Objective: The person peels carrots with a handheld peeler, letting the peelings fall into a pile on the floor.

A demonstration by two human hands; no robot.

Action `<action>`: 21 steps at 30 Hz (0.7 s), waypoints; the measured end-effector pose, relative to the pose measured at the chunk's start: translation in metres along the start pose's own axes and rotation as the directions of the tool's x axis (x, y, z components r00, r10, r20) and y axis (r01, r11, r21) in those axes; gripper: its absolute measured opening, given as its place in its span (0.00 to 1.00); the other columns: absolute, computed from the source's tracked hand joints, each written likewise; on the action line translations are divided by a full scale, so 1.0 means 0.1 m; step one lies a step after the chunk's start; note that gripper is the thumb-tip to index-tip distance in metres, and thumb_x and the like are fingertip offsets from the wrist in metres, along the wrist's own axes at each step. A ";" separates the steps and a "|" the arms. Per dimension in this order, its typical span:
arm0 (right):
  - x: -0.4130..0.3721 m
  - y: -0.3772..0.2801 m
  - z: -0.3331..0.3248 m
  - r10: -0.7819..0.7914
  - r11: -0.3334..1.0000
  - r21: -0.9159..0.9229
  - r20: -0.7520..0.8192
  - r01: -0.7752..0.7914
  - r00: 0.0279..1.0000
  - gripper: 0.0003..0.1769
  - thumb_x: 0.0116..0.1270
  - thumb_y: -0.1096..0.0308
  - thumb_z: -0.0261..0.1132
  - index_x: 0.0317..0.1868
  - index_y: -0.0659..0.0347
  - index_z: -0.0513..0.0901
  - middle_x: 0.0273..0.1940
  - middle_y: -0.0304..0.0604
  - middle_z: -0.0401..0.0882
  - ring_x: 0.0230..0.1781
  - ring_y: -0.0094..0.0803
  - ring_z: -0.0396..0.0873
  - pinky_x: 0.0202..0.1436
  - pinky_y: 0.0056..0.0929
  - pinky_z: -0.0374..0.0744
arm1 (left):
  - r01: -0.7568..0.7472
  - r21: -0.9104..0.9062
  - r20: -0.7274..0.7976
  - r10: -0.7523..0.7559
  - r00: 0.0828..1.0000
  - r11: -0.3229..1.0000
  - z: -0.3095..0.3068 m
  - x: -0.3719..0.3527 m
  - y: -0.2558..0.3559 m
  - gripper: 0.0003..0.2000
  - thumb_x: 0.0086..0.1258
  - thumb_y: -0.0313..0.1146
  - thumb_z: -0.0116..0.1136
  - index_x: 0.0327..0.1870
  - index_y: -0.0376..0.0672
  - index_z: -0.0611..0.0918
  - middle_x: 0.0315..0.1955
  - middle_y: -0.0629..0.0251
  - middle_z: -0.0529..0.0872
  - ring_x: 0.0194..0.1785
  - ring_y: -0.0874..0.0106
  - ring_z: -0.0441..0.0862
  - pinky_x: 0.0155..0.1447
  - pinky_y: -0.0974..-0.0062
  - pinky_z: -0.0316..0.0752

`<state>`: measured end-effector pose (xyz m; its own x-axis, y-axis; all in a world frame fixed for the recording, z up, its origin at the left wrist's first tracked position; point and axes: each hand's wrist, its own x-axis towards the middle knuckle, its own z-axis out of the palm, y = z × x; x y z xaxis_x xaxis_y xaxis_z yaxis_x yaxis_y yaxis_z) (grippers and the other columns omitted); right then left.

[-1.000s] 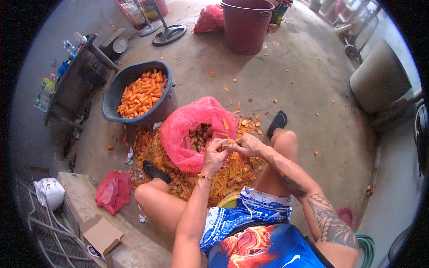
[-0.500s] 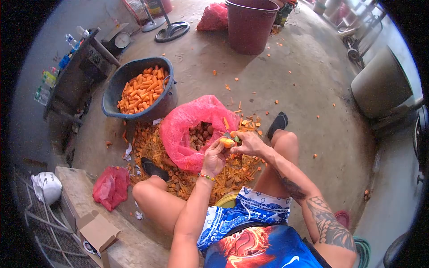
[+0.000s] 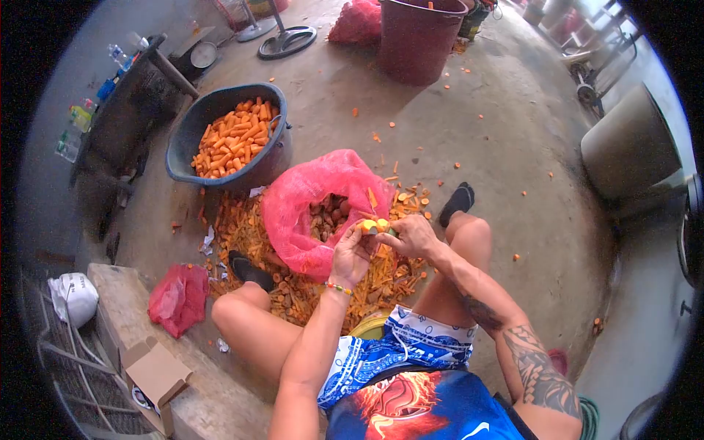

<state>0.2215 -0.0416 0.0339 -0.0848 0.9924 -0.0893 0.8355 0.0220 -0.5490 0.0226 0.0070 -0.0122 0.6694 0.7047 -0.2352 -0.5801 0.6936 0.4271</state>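
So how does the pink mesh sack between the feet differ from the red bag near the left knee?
The pink sack stands with its mouth spread wide; the red bag lies crumpled. The pink sack looks clearly larger than the red bag. Brownish pieces show inside the pink sack, while none show in the red bag.

Held yellow-orange piece [image 3: 369, 226]: now two bright yellow faces side by side between left hand [image 3: 355, 257] and right hand [image 3: 413, 236]; previously one broad yellow face below an orange part. View shifted; maroon bucket [image 3: 418, 44] higher in frame, small orange bit [image 3: 430, 5] newly visible at its mouth
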 end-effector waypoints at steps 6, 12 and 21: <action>0.04 0.13 -0.02 0.037 0.997 0.063 -0.053 -0.033 0.998 0.29 0.72 0.34 0.59 0.52 0.49 0.87 0.31 0.57 0.86 0.36 0.58 0.85 0.42 0.54 0.81 | 0.002 0.028 -0.334 0.007 0.942 1.000 -0.65 0.54 0.76 0.09 0.78 0.36 0.57 0.44 0.41 0.86 0.37 0.62 0.89 0.36 0.71 0.86 0.37 0.73 0.83; 0.13 0.17 -0.08 0.117 0.992 0.038 0.079 -0.120 0.990 0.32 0.73 0.34 0.57 0.54 0.56 0.86 0.35 0.60 0.85 0.41 0.61 0.84 0.46 0.56 0.79 | -0.413 0.218 -0.304 0.464 0.832 0.884 0.05 1.02 2.35 0.16 0.83 0.42 0.46 0.52 0.38 0.82 0.42 0.57 0.90 0.45 0.66 0.87 0.52 0.67 0.82; 0.44 0.16 -0.16 0.138 0.985 0.075 0.188 -0.155 0.972 0.35 0.73 0.34 0.57 0.47 0.63 0.83 0.32 0.62 0.84 0.39 0.62 0.82 0.44 0.57 0.76 | 0.289 0.930 -0.263 0.138 0.955 -0.227 -2.17 1.18 0.77 0.14 0.75 0.38 0.51 0.42 0.41 0.88 0.36 0.57 0.91 0.37 0.55 0.88 0.44 0.56 0.82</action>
<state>0.2396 0.0045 0.0346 -0.0688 0.9453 -0.3188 0.7955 -0.1408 -0.5893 -0.0439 0.1760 -0.1963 0.4373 0.8079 -0.3949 0.7566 -0.0932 0.6472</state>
